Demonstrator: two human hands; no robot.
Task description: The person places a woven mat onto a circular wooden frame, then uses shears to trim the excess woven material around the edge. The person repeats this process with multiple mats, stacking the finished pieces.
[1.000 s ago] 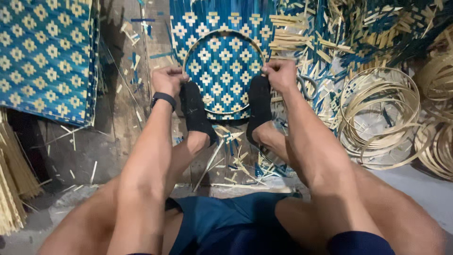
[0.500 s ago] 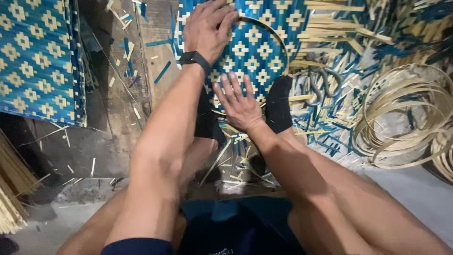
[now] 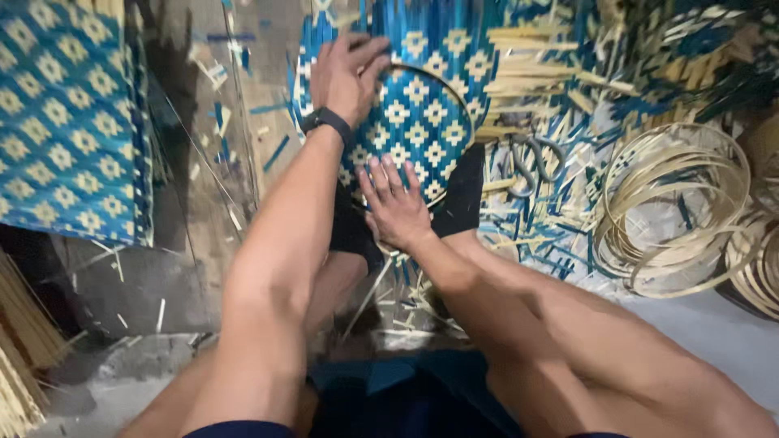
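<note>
Left hand (image 3: 347, 75): fingers curled over the far-left rim of the ring (image 3: 454, 97), gripping it | Right hand (image 3: 395, 204): flat, fingers spread, pressing the near edge of the woven mat (image 3: 414, 122) | Mat: blue and cream, centre floor, pinned under dark socks (image 3: 462, 203) | Right: scissors (image 3: 531, 162), coiled bamboo hoops (image 3: 673, 211)

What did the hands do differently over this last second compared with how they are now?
A second ago each hand gripped one side of the hoop. Since then the left hand moved up to the hoop's top left edge, and the right hand let go and pressed flat on the blue woven mat. The feet remain under the mat; the loose hoops lie unchanged.
</note>
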